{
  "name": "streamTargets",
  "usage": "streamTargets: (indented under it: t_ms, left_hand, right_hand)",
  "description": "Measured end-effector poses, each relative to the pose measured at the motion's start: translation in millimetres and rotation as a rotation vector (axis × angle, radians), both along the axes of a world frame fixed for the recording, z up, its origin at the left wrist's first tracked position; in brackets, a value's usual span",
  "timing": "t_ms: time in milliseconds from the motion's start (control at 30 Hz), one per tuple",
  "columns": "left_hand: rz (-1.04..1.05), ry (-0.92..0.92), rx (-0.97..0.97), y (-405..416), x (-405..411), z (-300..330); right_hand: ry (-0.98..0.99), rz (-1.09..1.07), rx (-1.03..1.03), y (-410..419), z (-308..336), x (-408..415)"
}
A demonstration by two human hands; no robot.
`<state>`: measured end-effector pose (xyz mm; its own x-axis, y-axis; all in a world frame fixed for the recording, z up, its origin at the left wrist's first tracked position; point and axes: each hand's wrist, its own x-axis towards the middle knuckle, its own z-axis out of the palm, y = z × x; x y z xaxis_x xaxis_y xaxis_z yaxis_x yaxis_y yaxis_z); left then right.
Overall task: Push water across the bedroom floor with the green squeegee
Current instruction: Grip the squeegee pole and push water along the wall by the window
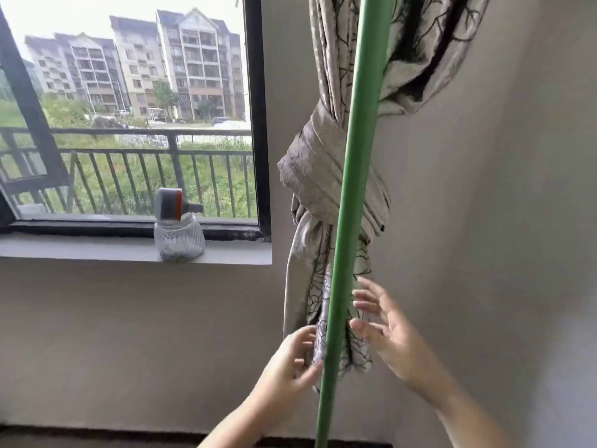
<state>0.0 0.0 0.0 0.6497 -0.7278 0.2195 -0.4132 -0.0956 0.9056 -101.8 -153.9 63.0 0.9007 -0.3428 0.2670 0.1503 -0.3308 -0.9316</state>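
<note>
The green squeegee's long handle (352,195) stands almost upright in front of a knotted curtain, running from the top edge to the bottom edge; its blade is out of view. My left hand (290,360) hovers just left of the pole with fingers spread, at most brushing it. My right hand (384,324) is just right of the pole, fingers apart and open. Neither hand is closed around the handle. The floor and any water are not visible.
A patterned grey curtain (326,176), tied in a knot, hangs behind the pole in the wall corner. A clear jar with a grey-orange hose nozzle (178,232) stands on the window sill (80,248). A dark skirting (97,434) runs along the bottom.
</note>
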Motion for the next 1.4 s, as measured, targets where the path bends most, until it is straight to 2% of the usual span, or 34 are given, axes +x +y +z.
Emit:
streamTargets:
  t_ms: [67,167,567,833,1067,1400]
  left_hand:
    - [0.001,0.006,0.042,-12,0,6]
    - [0.006,0.044,0.125,-23,-2,-3]
    - [0.174,0.016,0.185,-20,-39,-17]
    - [0.080,0.000,0.181,29,-94,-17]
    - [-0.030,-0.018,0.203,102,-168,-13]
    - [-0.042,0.007,0.236,191,-289,-8]
  right_hand:
    - [0.054,0.038,-0.071,1,1,12]
    - [0.104,0.075,-0.070,2,-7,21]
    - [0.008,0.056,-0.066,20,-22,7]
    - [-0.016,0.003,-0.089,71,-21,-59]
    - [0.009,-0.089,-0.109,152,-17,-143]
    - [0.076,-0.175,-0.106,245,-13,-264]
